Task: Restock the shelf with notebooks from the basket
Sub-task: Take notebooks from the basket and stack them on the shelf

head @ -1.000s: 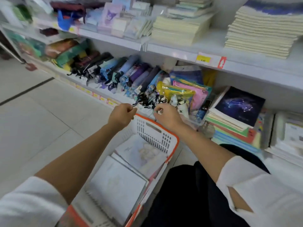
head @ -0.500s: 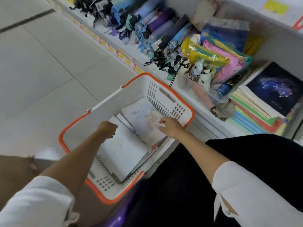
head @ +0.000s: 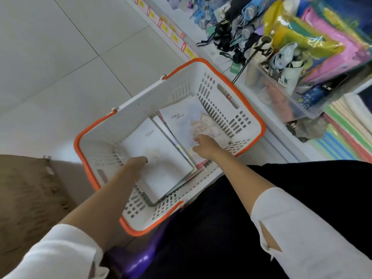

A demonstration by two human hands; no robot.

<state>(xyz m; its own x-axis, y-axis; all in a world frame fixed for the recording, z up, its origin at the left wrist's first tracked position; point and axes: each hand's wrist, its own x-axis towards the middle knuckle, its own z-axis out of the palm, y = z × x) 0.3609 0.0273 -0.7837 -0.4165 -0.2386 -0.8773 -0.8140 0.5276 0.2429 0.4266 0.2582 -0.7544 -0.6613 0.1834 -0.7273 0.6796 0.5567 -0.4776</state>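
Note:
A white basket with an orange rim [head: 201,61] stands on the floor in front of the bottom shelf [head: 269,137]. Several pale notebooks lie in it. My left hand [head: 137,163] touches the cover of the near white notebook [head: 165,156]; its fingers are mostly hidden behind the back of the hand. My right hand [head: 206,144] rests with fingers stretched out on the far notebook [head: 181,122], which leans against the basket's far wall. Stacked notebooks with coloured edges [head: 346,135] fill the shelf at the right.
A clear bin [head: 267,91] with folded umbrellas and bright plastic pouches [head: 322,45] sits on the shelf just behind the basket. More umbrellas [head: 239,27] lie along the shelf. A brown surface [head: 30,188] is at my left, a purple object [head: 141,260] under me, and tiled floor [head: 60,57] beyond.
Both hands dropped from the umbrellas at the shelf edge down into the basket and now touch the notebooks. My view tilted downward.

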